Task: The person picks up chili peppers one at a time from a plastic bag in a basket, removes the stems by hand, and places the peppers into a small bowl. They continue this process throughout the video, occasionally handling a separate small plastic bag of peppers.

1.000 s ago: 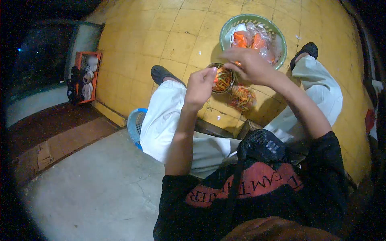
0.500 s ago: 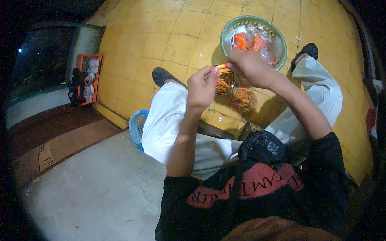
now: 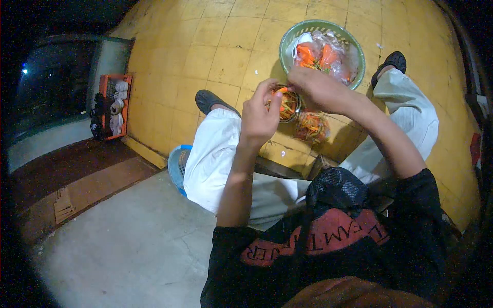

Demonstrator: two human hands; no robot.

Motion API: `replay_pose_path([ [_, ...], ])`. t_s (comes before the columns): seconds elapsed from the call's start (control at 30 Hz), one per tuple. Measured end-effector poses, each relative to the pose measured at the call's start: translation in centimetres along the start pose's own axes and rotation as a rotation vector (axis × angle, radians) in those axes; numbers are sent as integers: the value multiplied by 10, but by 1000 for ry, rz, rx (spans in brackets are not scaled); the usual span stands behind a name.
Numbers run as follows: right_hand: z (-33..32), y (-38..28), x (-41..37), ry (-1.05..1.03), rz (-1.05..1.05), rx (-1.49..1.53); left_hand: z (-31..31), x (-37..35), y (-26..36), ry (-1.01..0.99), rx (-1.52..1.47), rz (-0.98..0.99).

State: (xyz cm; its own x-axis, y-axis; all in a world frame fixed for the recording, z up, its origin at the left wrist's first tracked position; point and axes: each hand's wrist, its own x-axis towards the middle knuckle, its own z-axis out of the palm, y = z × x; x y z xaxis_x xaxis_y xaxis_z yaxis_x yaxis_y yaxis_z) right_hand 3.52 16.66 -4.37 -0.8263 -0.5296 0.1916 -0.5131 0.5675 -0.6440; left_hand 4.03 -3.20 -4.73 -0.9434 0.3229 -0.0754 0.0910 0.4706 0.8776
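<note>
Orange piece (image 3: 282, 90) in the left hand (image 3: 260, 112), above a round container (image 3: 291, 120) of strips (image 3: 289, 108)

Left hand narrowed on the piece; right hand (image 3: 319, 92) close beside it, fingertips hidden, so we cannot tell its grip; container, clear bag (image 3: 311, 127) of strips and green basket (image 3: 319, 22) grouped on the yellow floor (image 3: 226, 56), we judge for easy reach; on the black shirt (image 3: 246, 282) we read "EAM" and "RIER", folds breaking the rest

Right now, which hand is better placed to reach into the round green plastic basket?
Right hand, probably: it overlaps the green basket's near rim in view; the left hand sits farther off.
</note>
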Motion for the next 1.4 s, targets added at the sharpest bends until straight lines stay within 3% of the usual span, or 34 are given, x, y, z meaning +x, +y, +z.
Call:
replay_pose_path([
  [0.07,2,2,0,13,-34,-12,0,0,-3,-13,-62,30],
  [0.23,12,-18,-3,31,-17,-258,3,0,-6,-38,276,11],
  [0.43,30,11,-11,-141,315,-644,3,0,-10,9,439,-61],
  [0.5,20,25,-12,53,327,-643,-3,4,-20,15,444,-84],
  [0.6,14,38,-9,88,462,-676,-9,9,-29,-63,411,-152],
  [0.73,14,47,-15,193,361,-700,-12,10,-31,-6,372,-168],
  [0.8,14,39,-13,76,267,-454,-11,11,-32,-15,341,-169],
  [0.83,14,28,-10,78,268,-455,-11,9,-21,-52,145,-181],
  [0.87,15,15,-6,-20,225,-161,-10,7,-13,-89,-52,-191],
  [0.9,15,7,-4,-119,179,136,-9,6,-9,-89,-52,-190],
  [1.07,18,5,-1,-50,221,450,-7,5,-1,-100,-269,-117],
  [1.23,6,5,-2,10,226,631,-10,7,-13,-107,-196,-69],
  [1.3,5,9,-3,-41,165,429,-9,7,-10,-100,-178,-43],
  [1.33,8,10,-4,-43,165,429,-10,5,-2,-73,39,-22],
  [1.37,15,12,-6,24,139,133,-10,4,3,-43,256,-1],
  [1.4,17,8,-6,93,111,-161,-9,4,3,-41,256,-2],
])
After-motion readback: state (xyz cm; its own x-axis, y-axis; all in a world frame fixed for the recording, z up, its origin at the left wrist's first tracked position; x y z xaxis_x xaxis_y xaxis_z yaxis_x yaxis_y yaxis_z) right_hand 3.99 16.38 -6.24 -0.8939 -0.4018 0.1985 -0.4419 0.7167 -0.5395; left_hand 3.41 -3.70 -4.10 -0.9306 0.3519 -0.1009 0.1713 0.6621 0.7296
